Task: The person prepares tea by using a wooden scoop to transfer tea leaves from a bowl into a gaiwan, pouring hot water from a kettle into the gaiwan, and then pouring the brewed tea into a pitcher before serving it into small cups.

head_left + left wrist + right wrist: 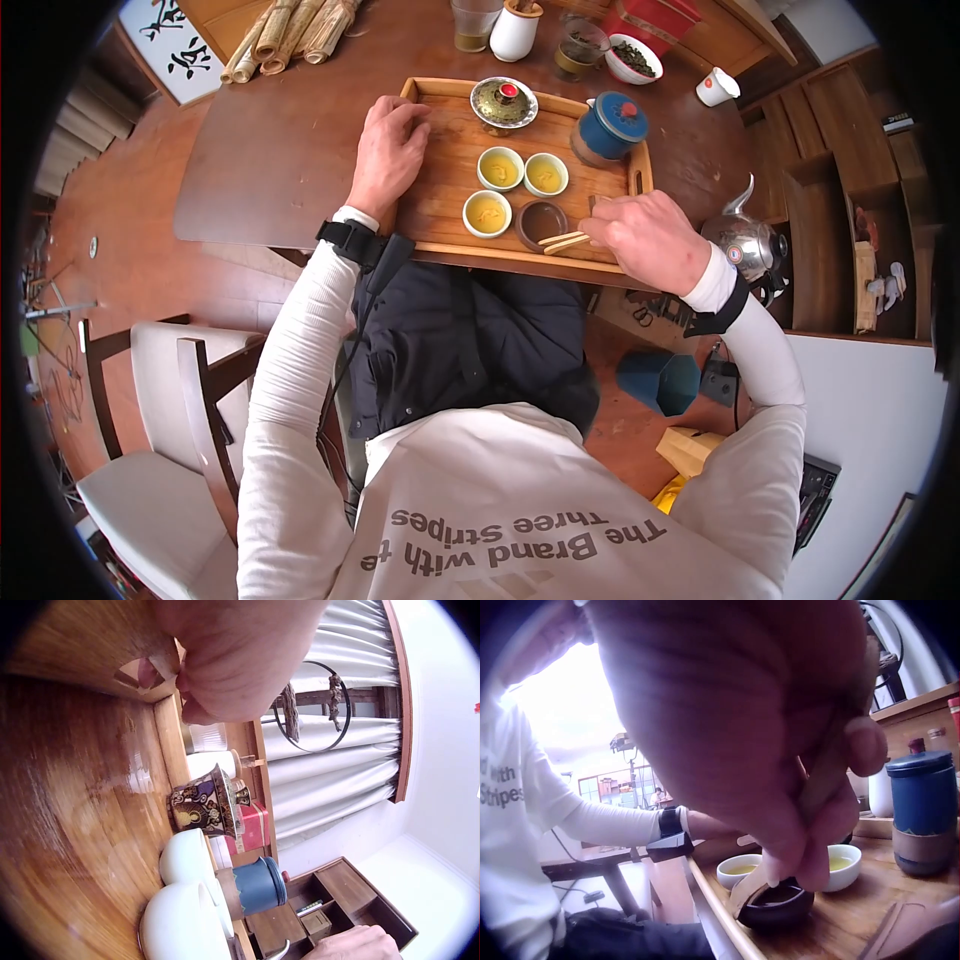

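My left hand grips the left end wall of the wooden tea tray; a fingertip shows through the handle slot in the left wrist view. In my right hand are wooden tongs, pinched between thumb and fingers. Their tips lie at the rim of a small dark brown cup near the tray's front edge. Beside it stand three pale cups of yellow tea: one at front, two behind, left and right. My right hand hides part of the tongs.
On the tray also stand a patterned lidded bowl and a blue lidded canister. Behind are a white jar, glasses and a bowl of dark leaves. A steel kettle stands to the right; bamboo rolls lie back left.
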### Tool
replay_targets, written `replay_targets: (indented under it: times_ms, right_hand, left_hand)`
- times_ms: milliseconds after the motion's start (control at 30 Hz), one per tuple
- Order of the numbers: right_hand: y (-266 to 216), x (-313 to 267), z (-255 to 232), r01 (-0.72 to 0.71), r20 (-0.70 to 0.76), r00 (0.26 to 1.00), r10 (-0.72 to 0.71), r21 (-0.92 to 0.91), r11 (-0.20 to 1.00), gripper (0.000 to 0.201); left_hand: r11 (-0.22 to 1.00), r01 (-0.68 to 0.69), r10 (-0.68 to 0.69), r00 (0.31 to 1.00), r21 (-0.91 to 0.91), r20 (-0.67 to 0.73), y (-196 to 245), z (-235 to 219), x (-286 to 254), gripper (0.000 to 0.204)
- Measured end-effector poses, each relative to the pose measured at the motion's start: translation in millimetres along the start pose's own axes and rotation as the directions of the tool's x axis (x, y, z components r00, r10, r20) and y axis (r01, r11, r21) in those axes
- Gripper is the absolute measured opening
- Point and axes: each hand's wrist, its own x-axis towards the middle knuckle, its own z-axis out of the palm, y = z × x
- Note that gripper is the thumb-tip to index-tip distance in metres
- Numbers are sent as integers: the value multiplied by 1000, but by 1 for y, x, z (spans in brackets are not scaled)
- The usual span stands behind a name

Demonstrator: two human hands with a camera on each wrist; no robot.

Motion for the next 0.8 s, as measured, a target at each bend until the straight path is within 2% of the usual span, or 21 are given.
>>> replay_targets:
  times_ms: [167,267,333,400,467,600,633,700,800]
  right_hand:
    - [-2,-7,-2,-25,-31,999,24,-22,999,7]
    - [2,-17,9,-5,-131,991,-4,-70,998,6]
    - [1,-21,11,9,-194,981,-26,-91,996,6]
    - [-3,-20,6,9,-183,983,-26,-93,996,6]
    - [-3,-18,9,8,-167,986,-23,-86,996,6]
    - [-4,-14,14,6,-115,993,-19,-112,994,10]
    - [-4,-14,16,5,-117,993,-19,-113,994,10]
    - [-5,-15,19,4,-148,989,-25,-141,990,9]
    - [-9,-16,20,-17,-131,991,-9,-199,980,8]
  left_hand:
    - [997,32,-30,999,-64,31,15,-12,5,23]
    - [999,7,-7,1000,34,15,33,-16,16,24]
    - [985,-161,162,987,67,3,52,-14,26,26]
    - [978,-203,200,978,51,51,83,-7,37,26]
    - [949,-314,310,935,-3,171,106,10,51,28]
    - [912,-409,370,842,18,392,153,65,83,31]
    - [912,-410,371,842,18,393,159,75,88,31]
    - [906,-411,316,814,98,487,165,91,94,33]
    - [895,-432,332,810,112,483,168,104,93,33]
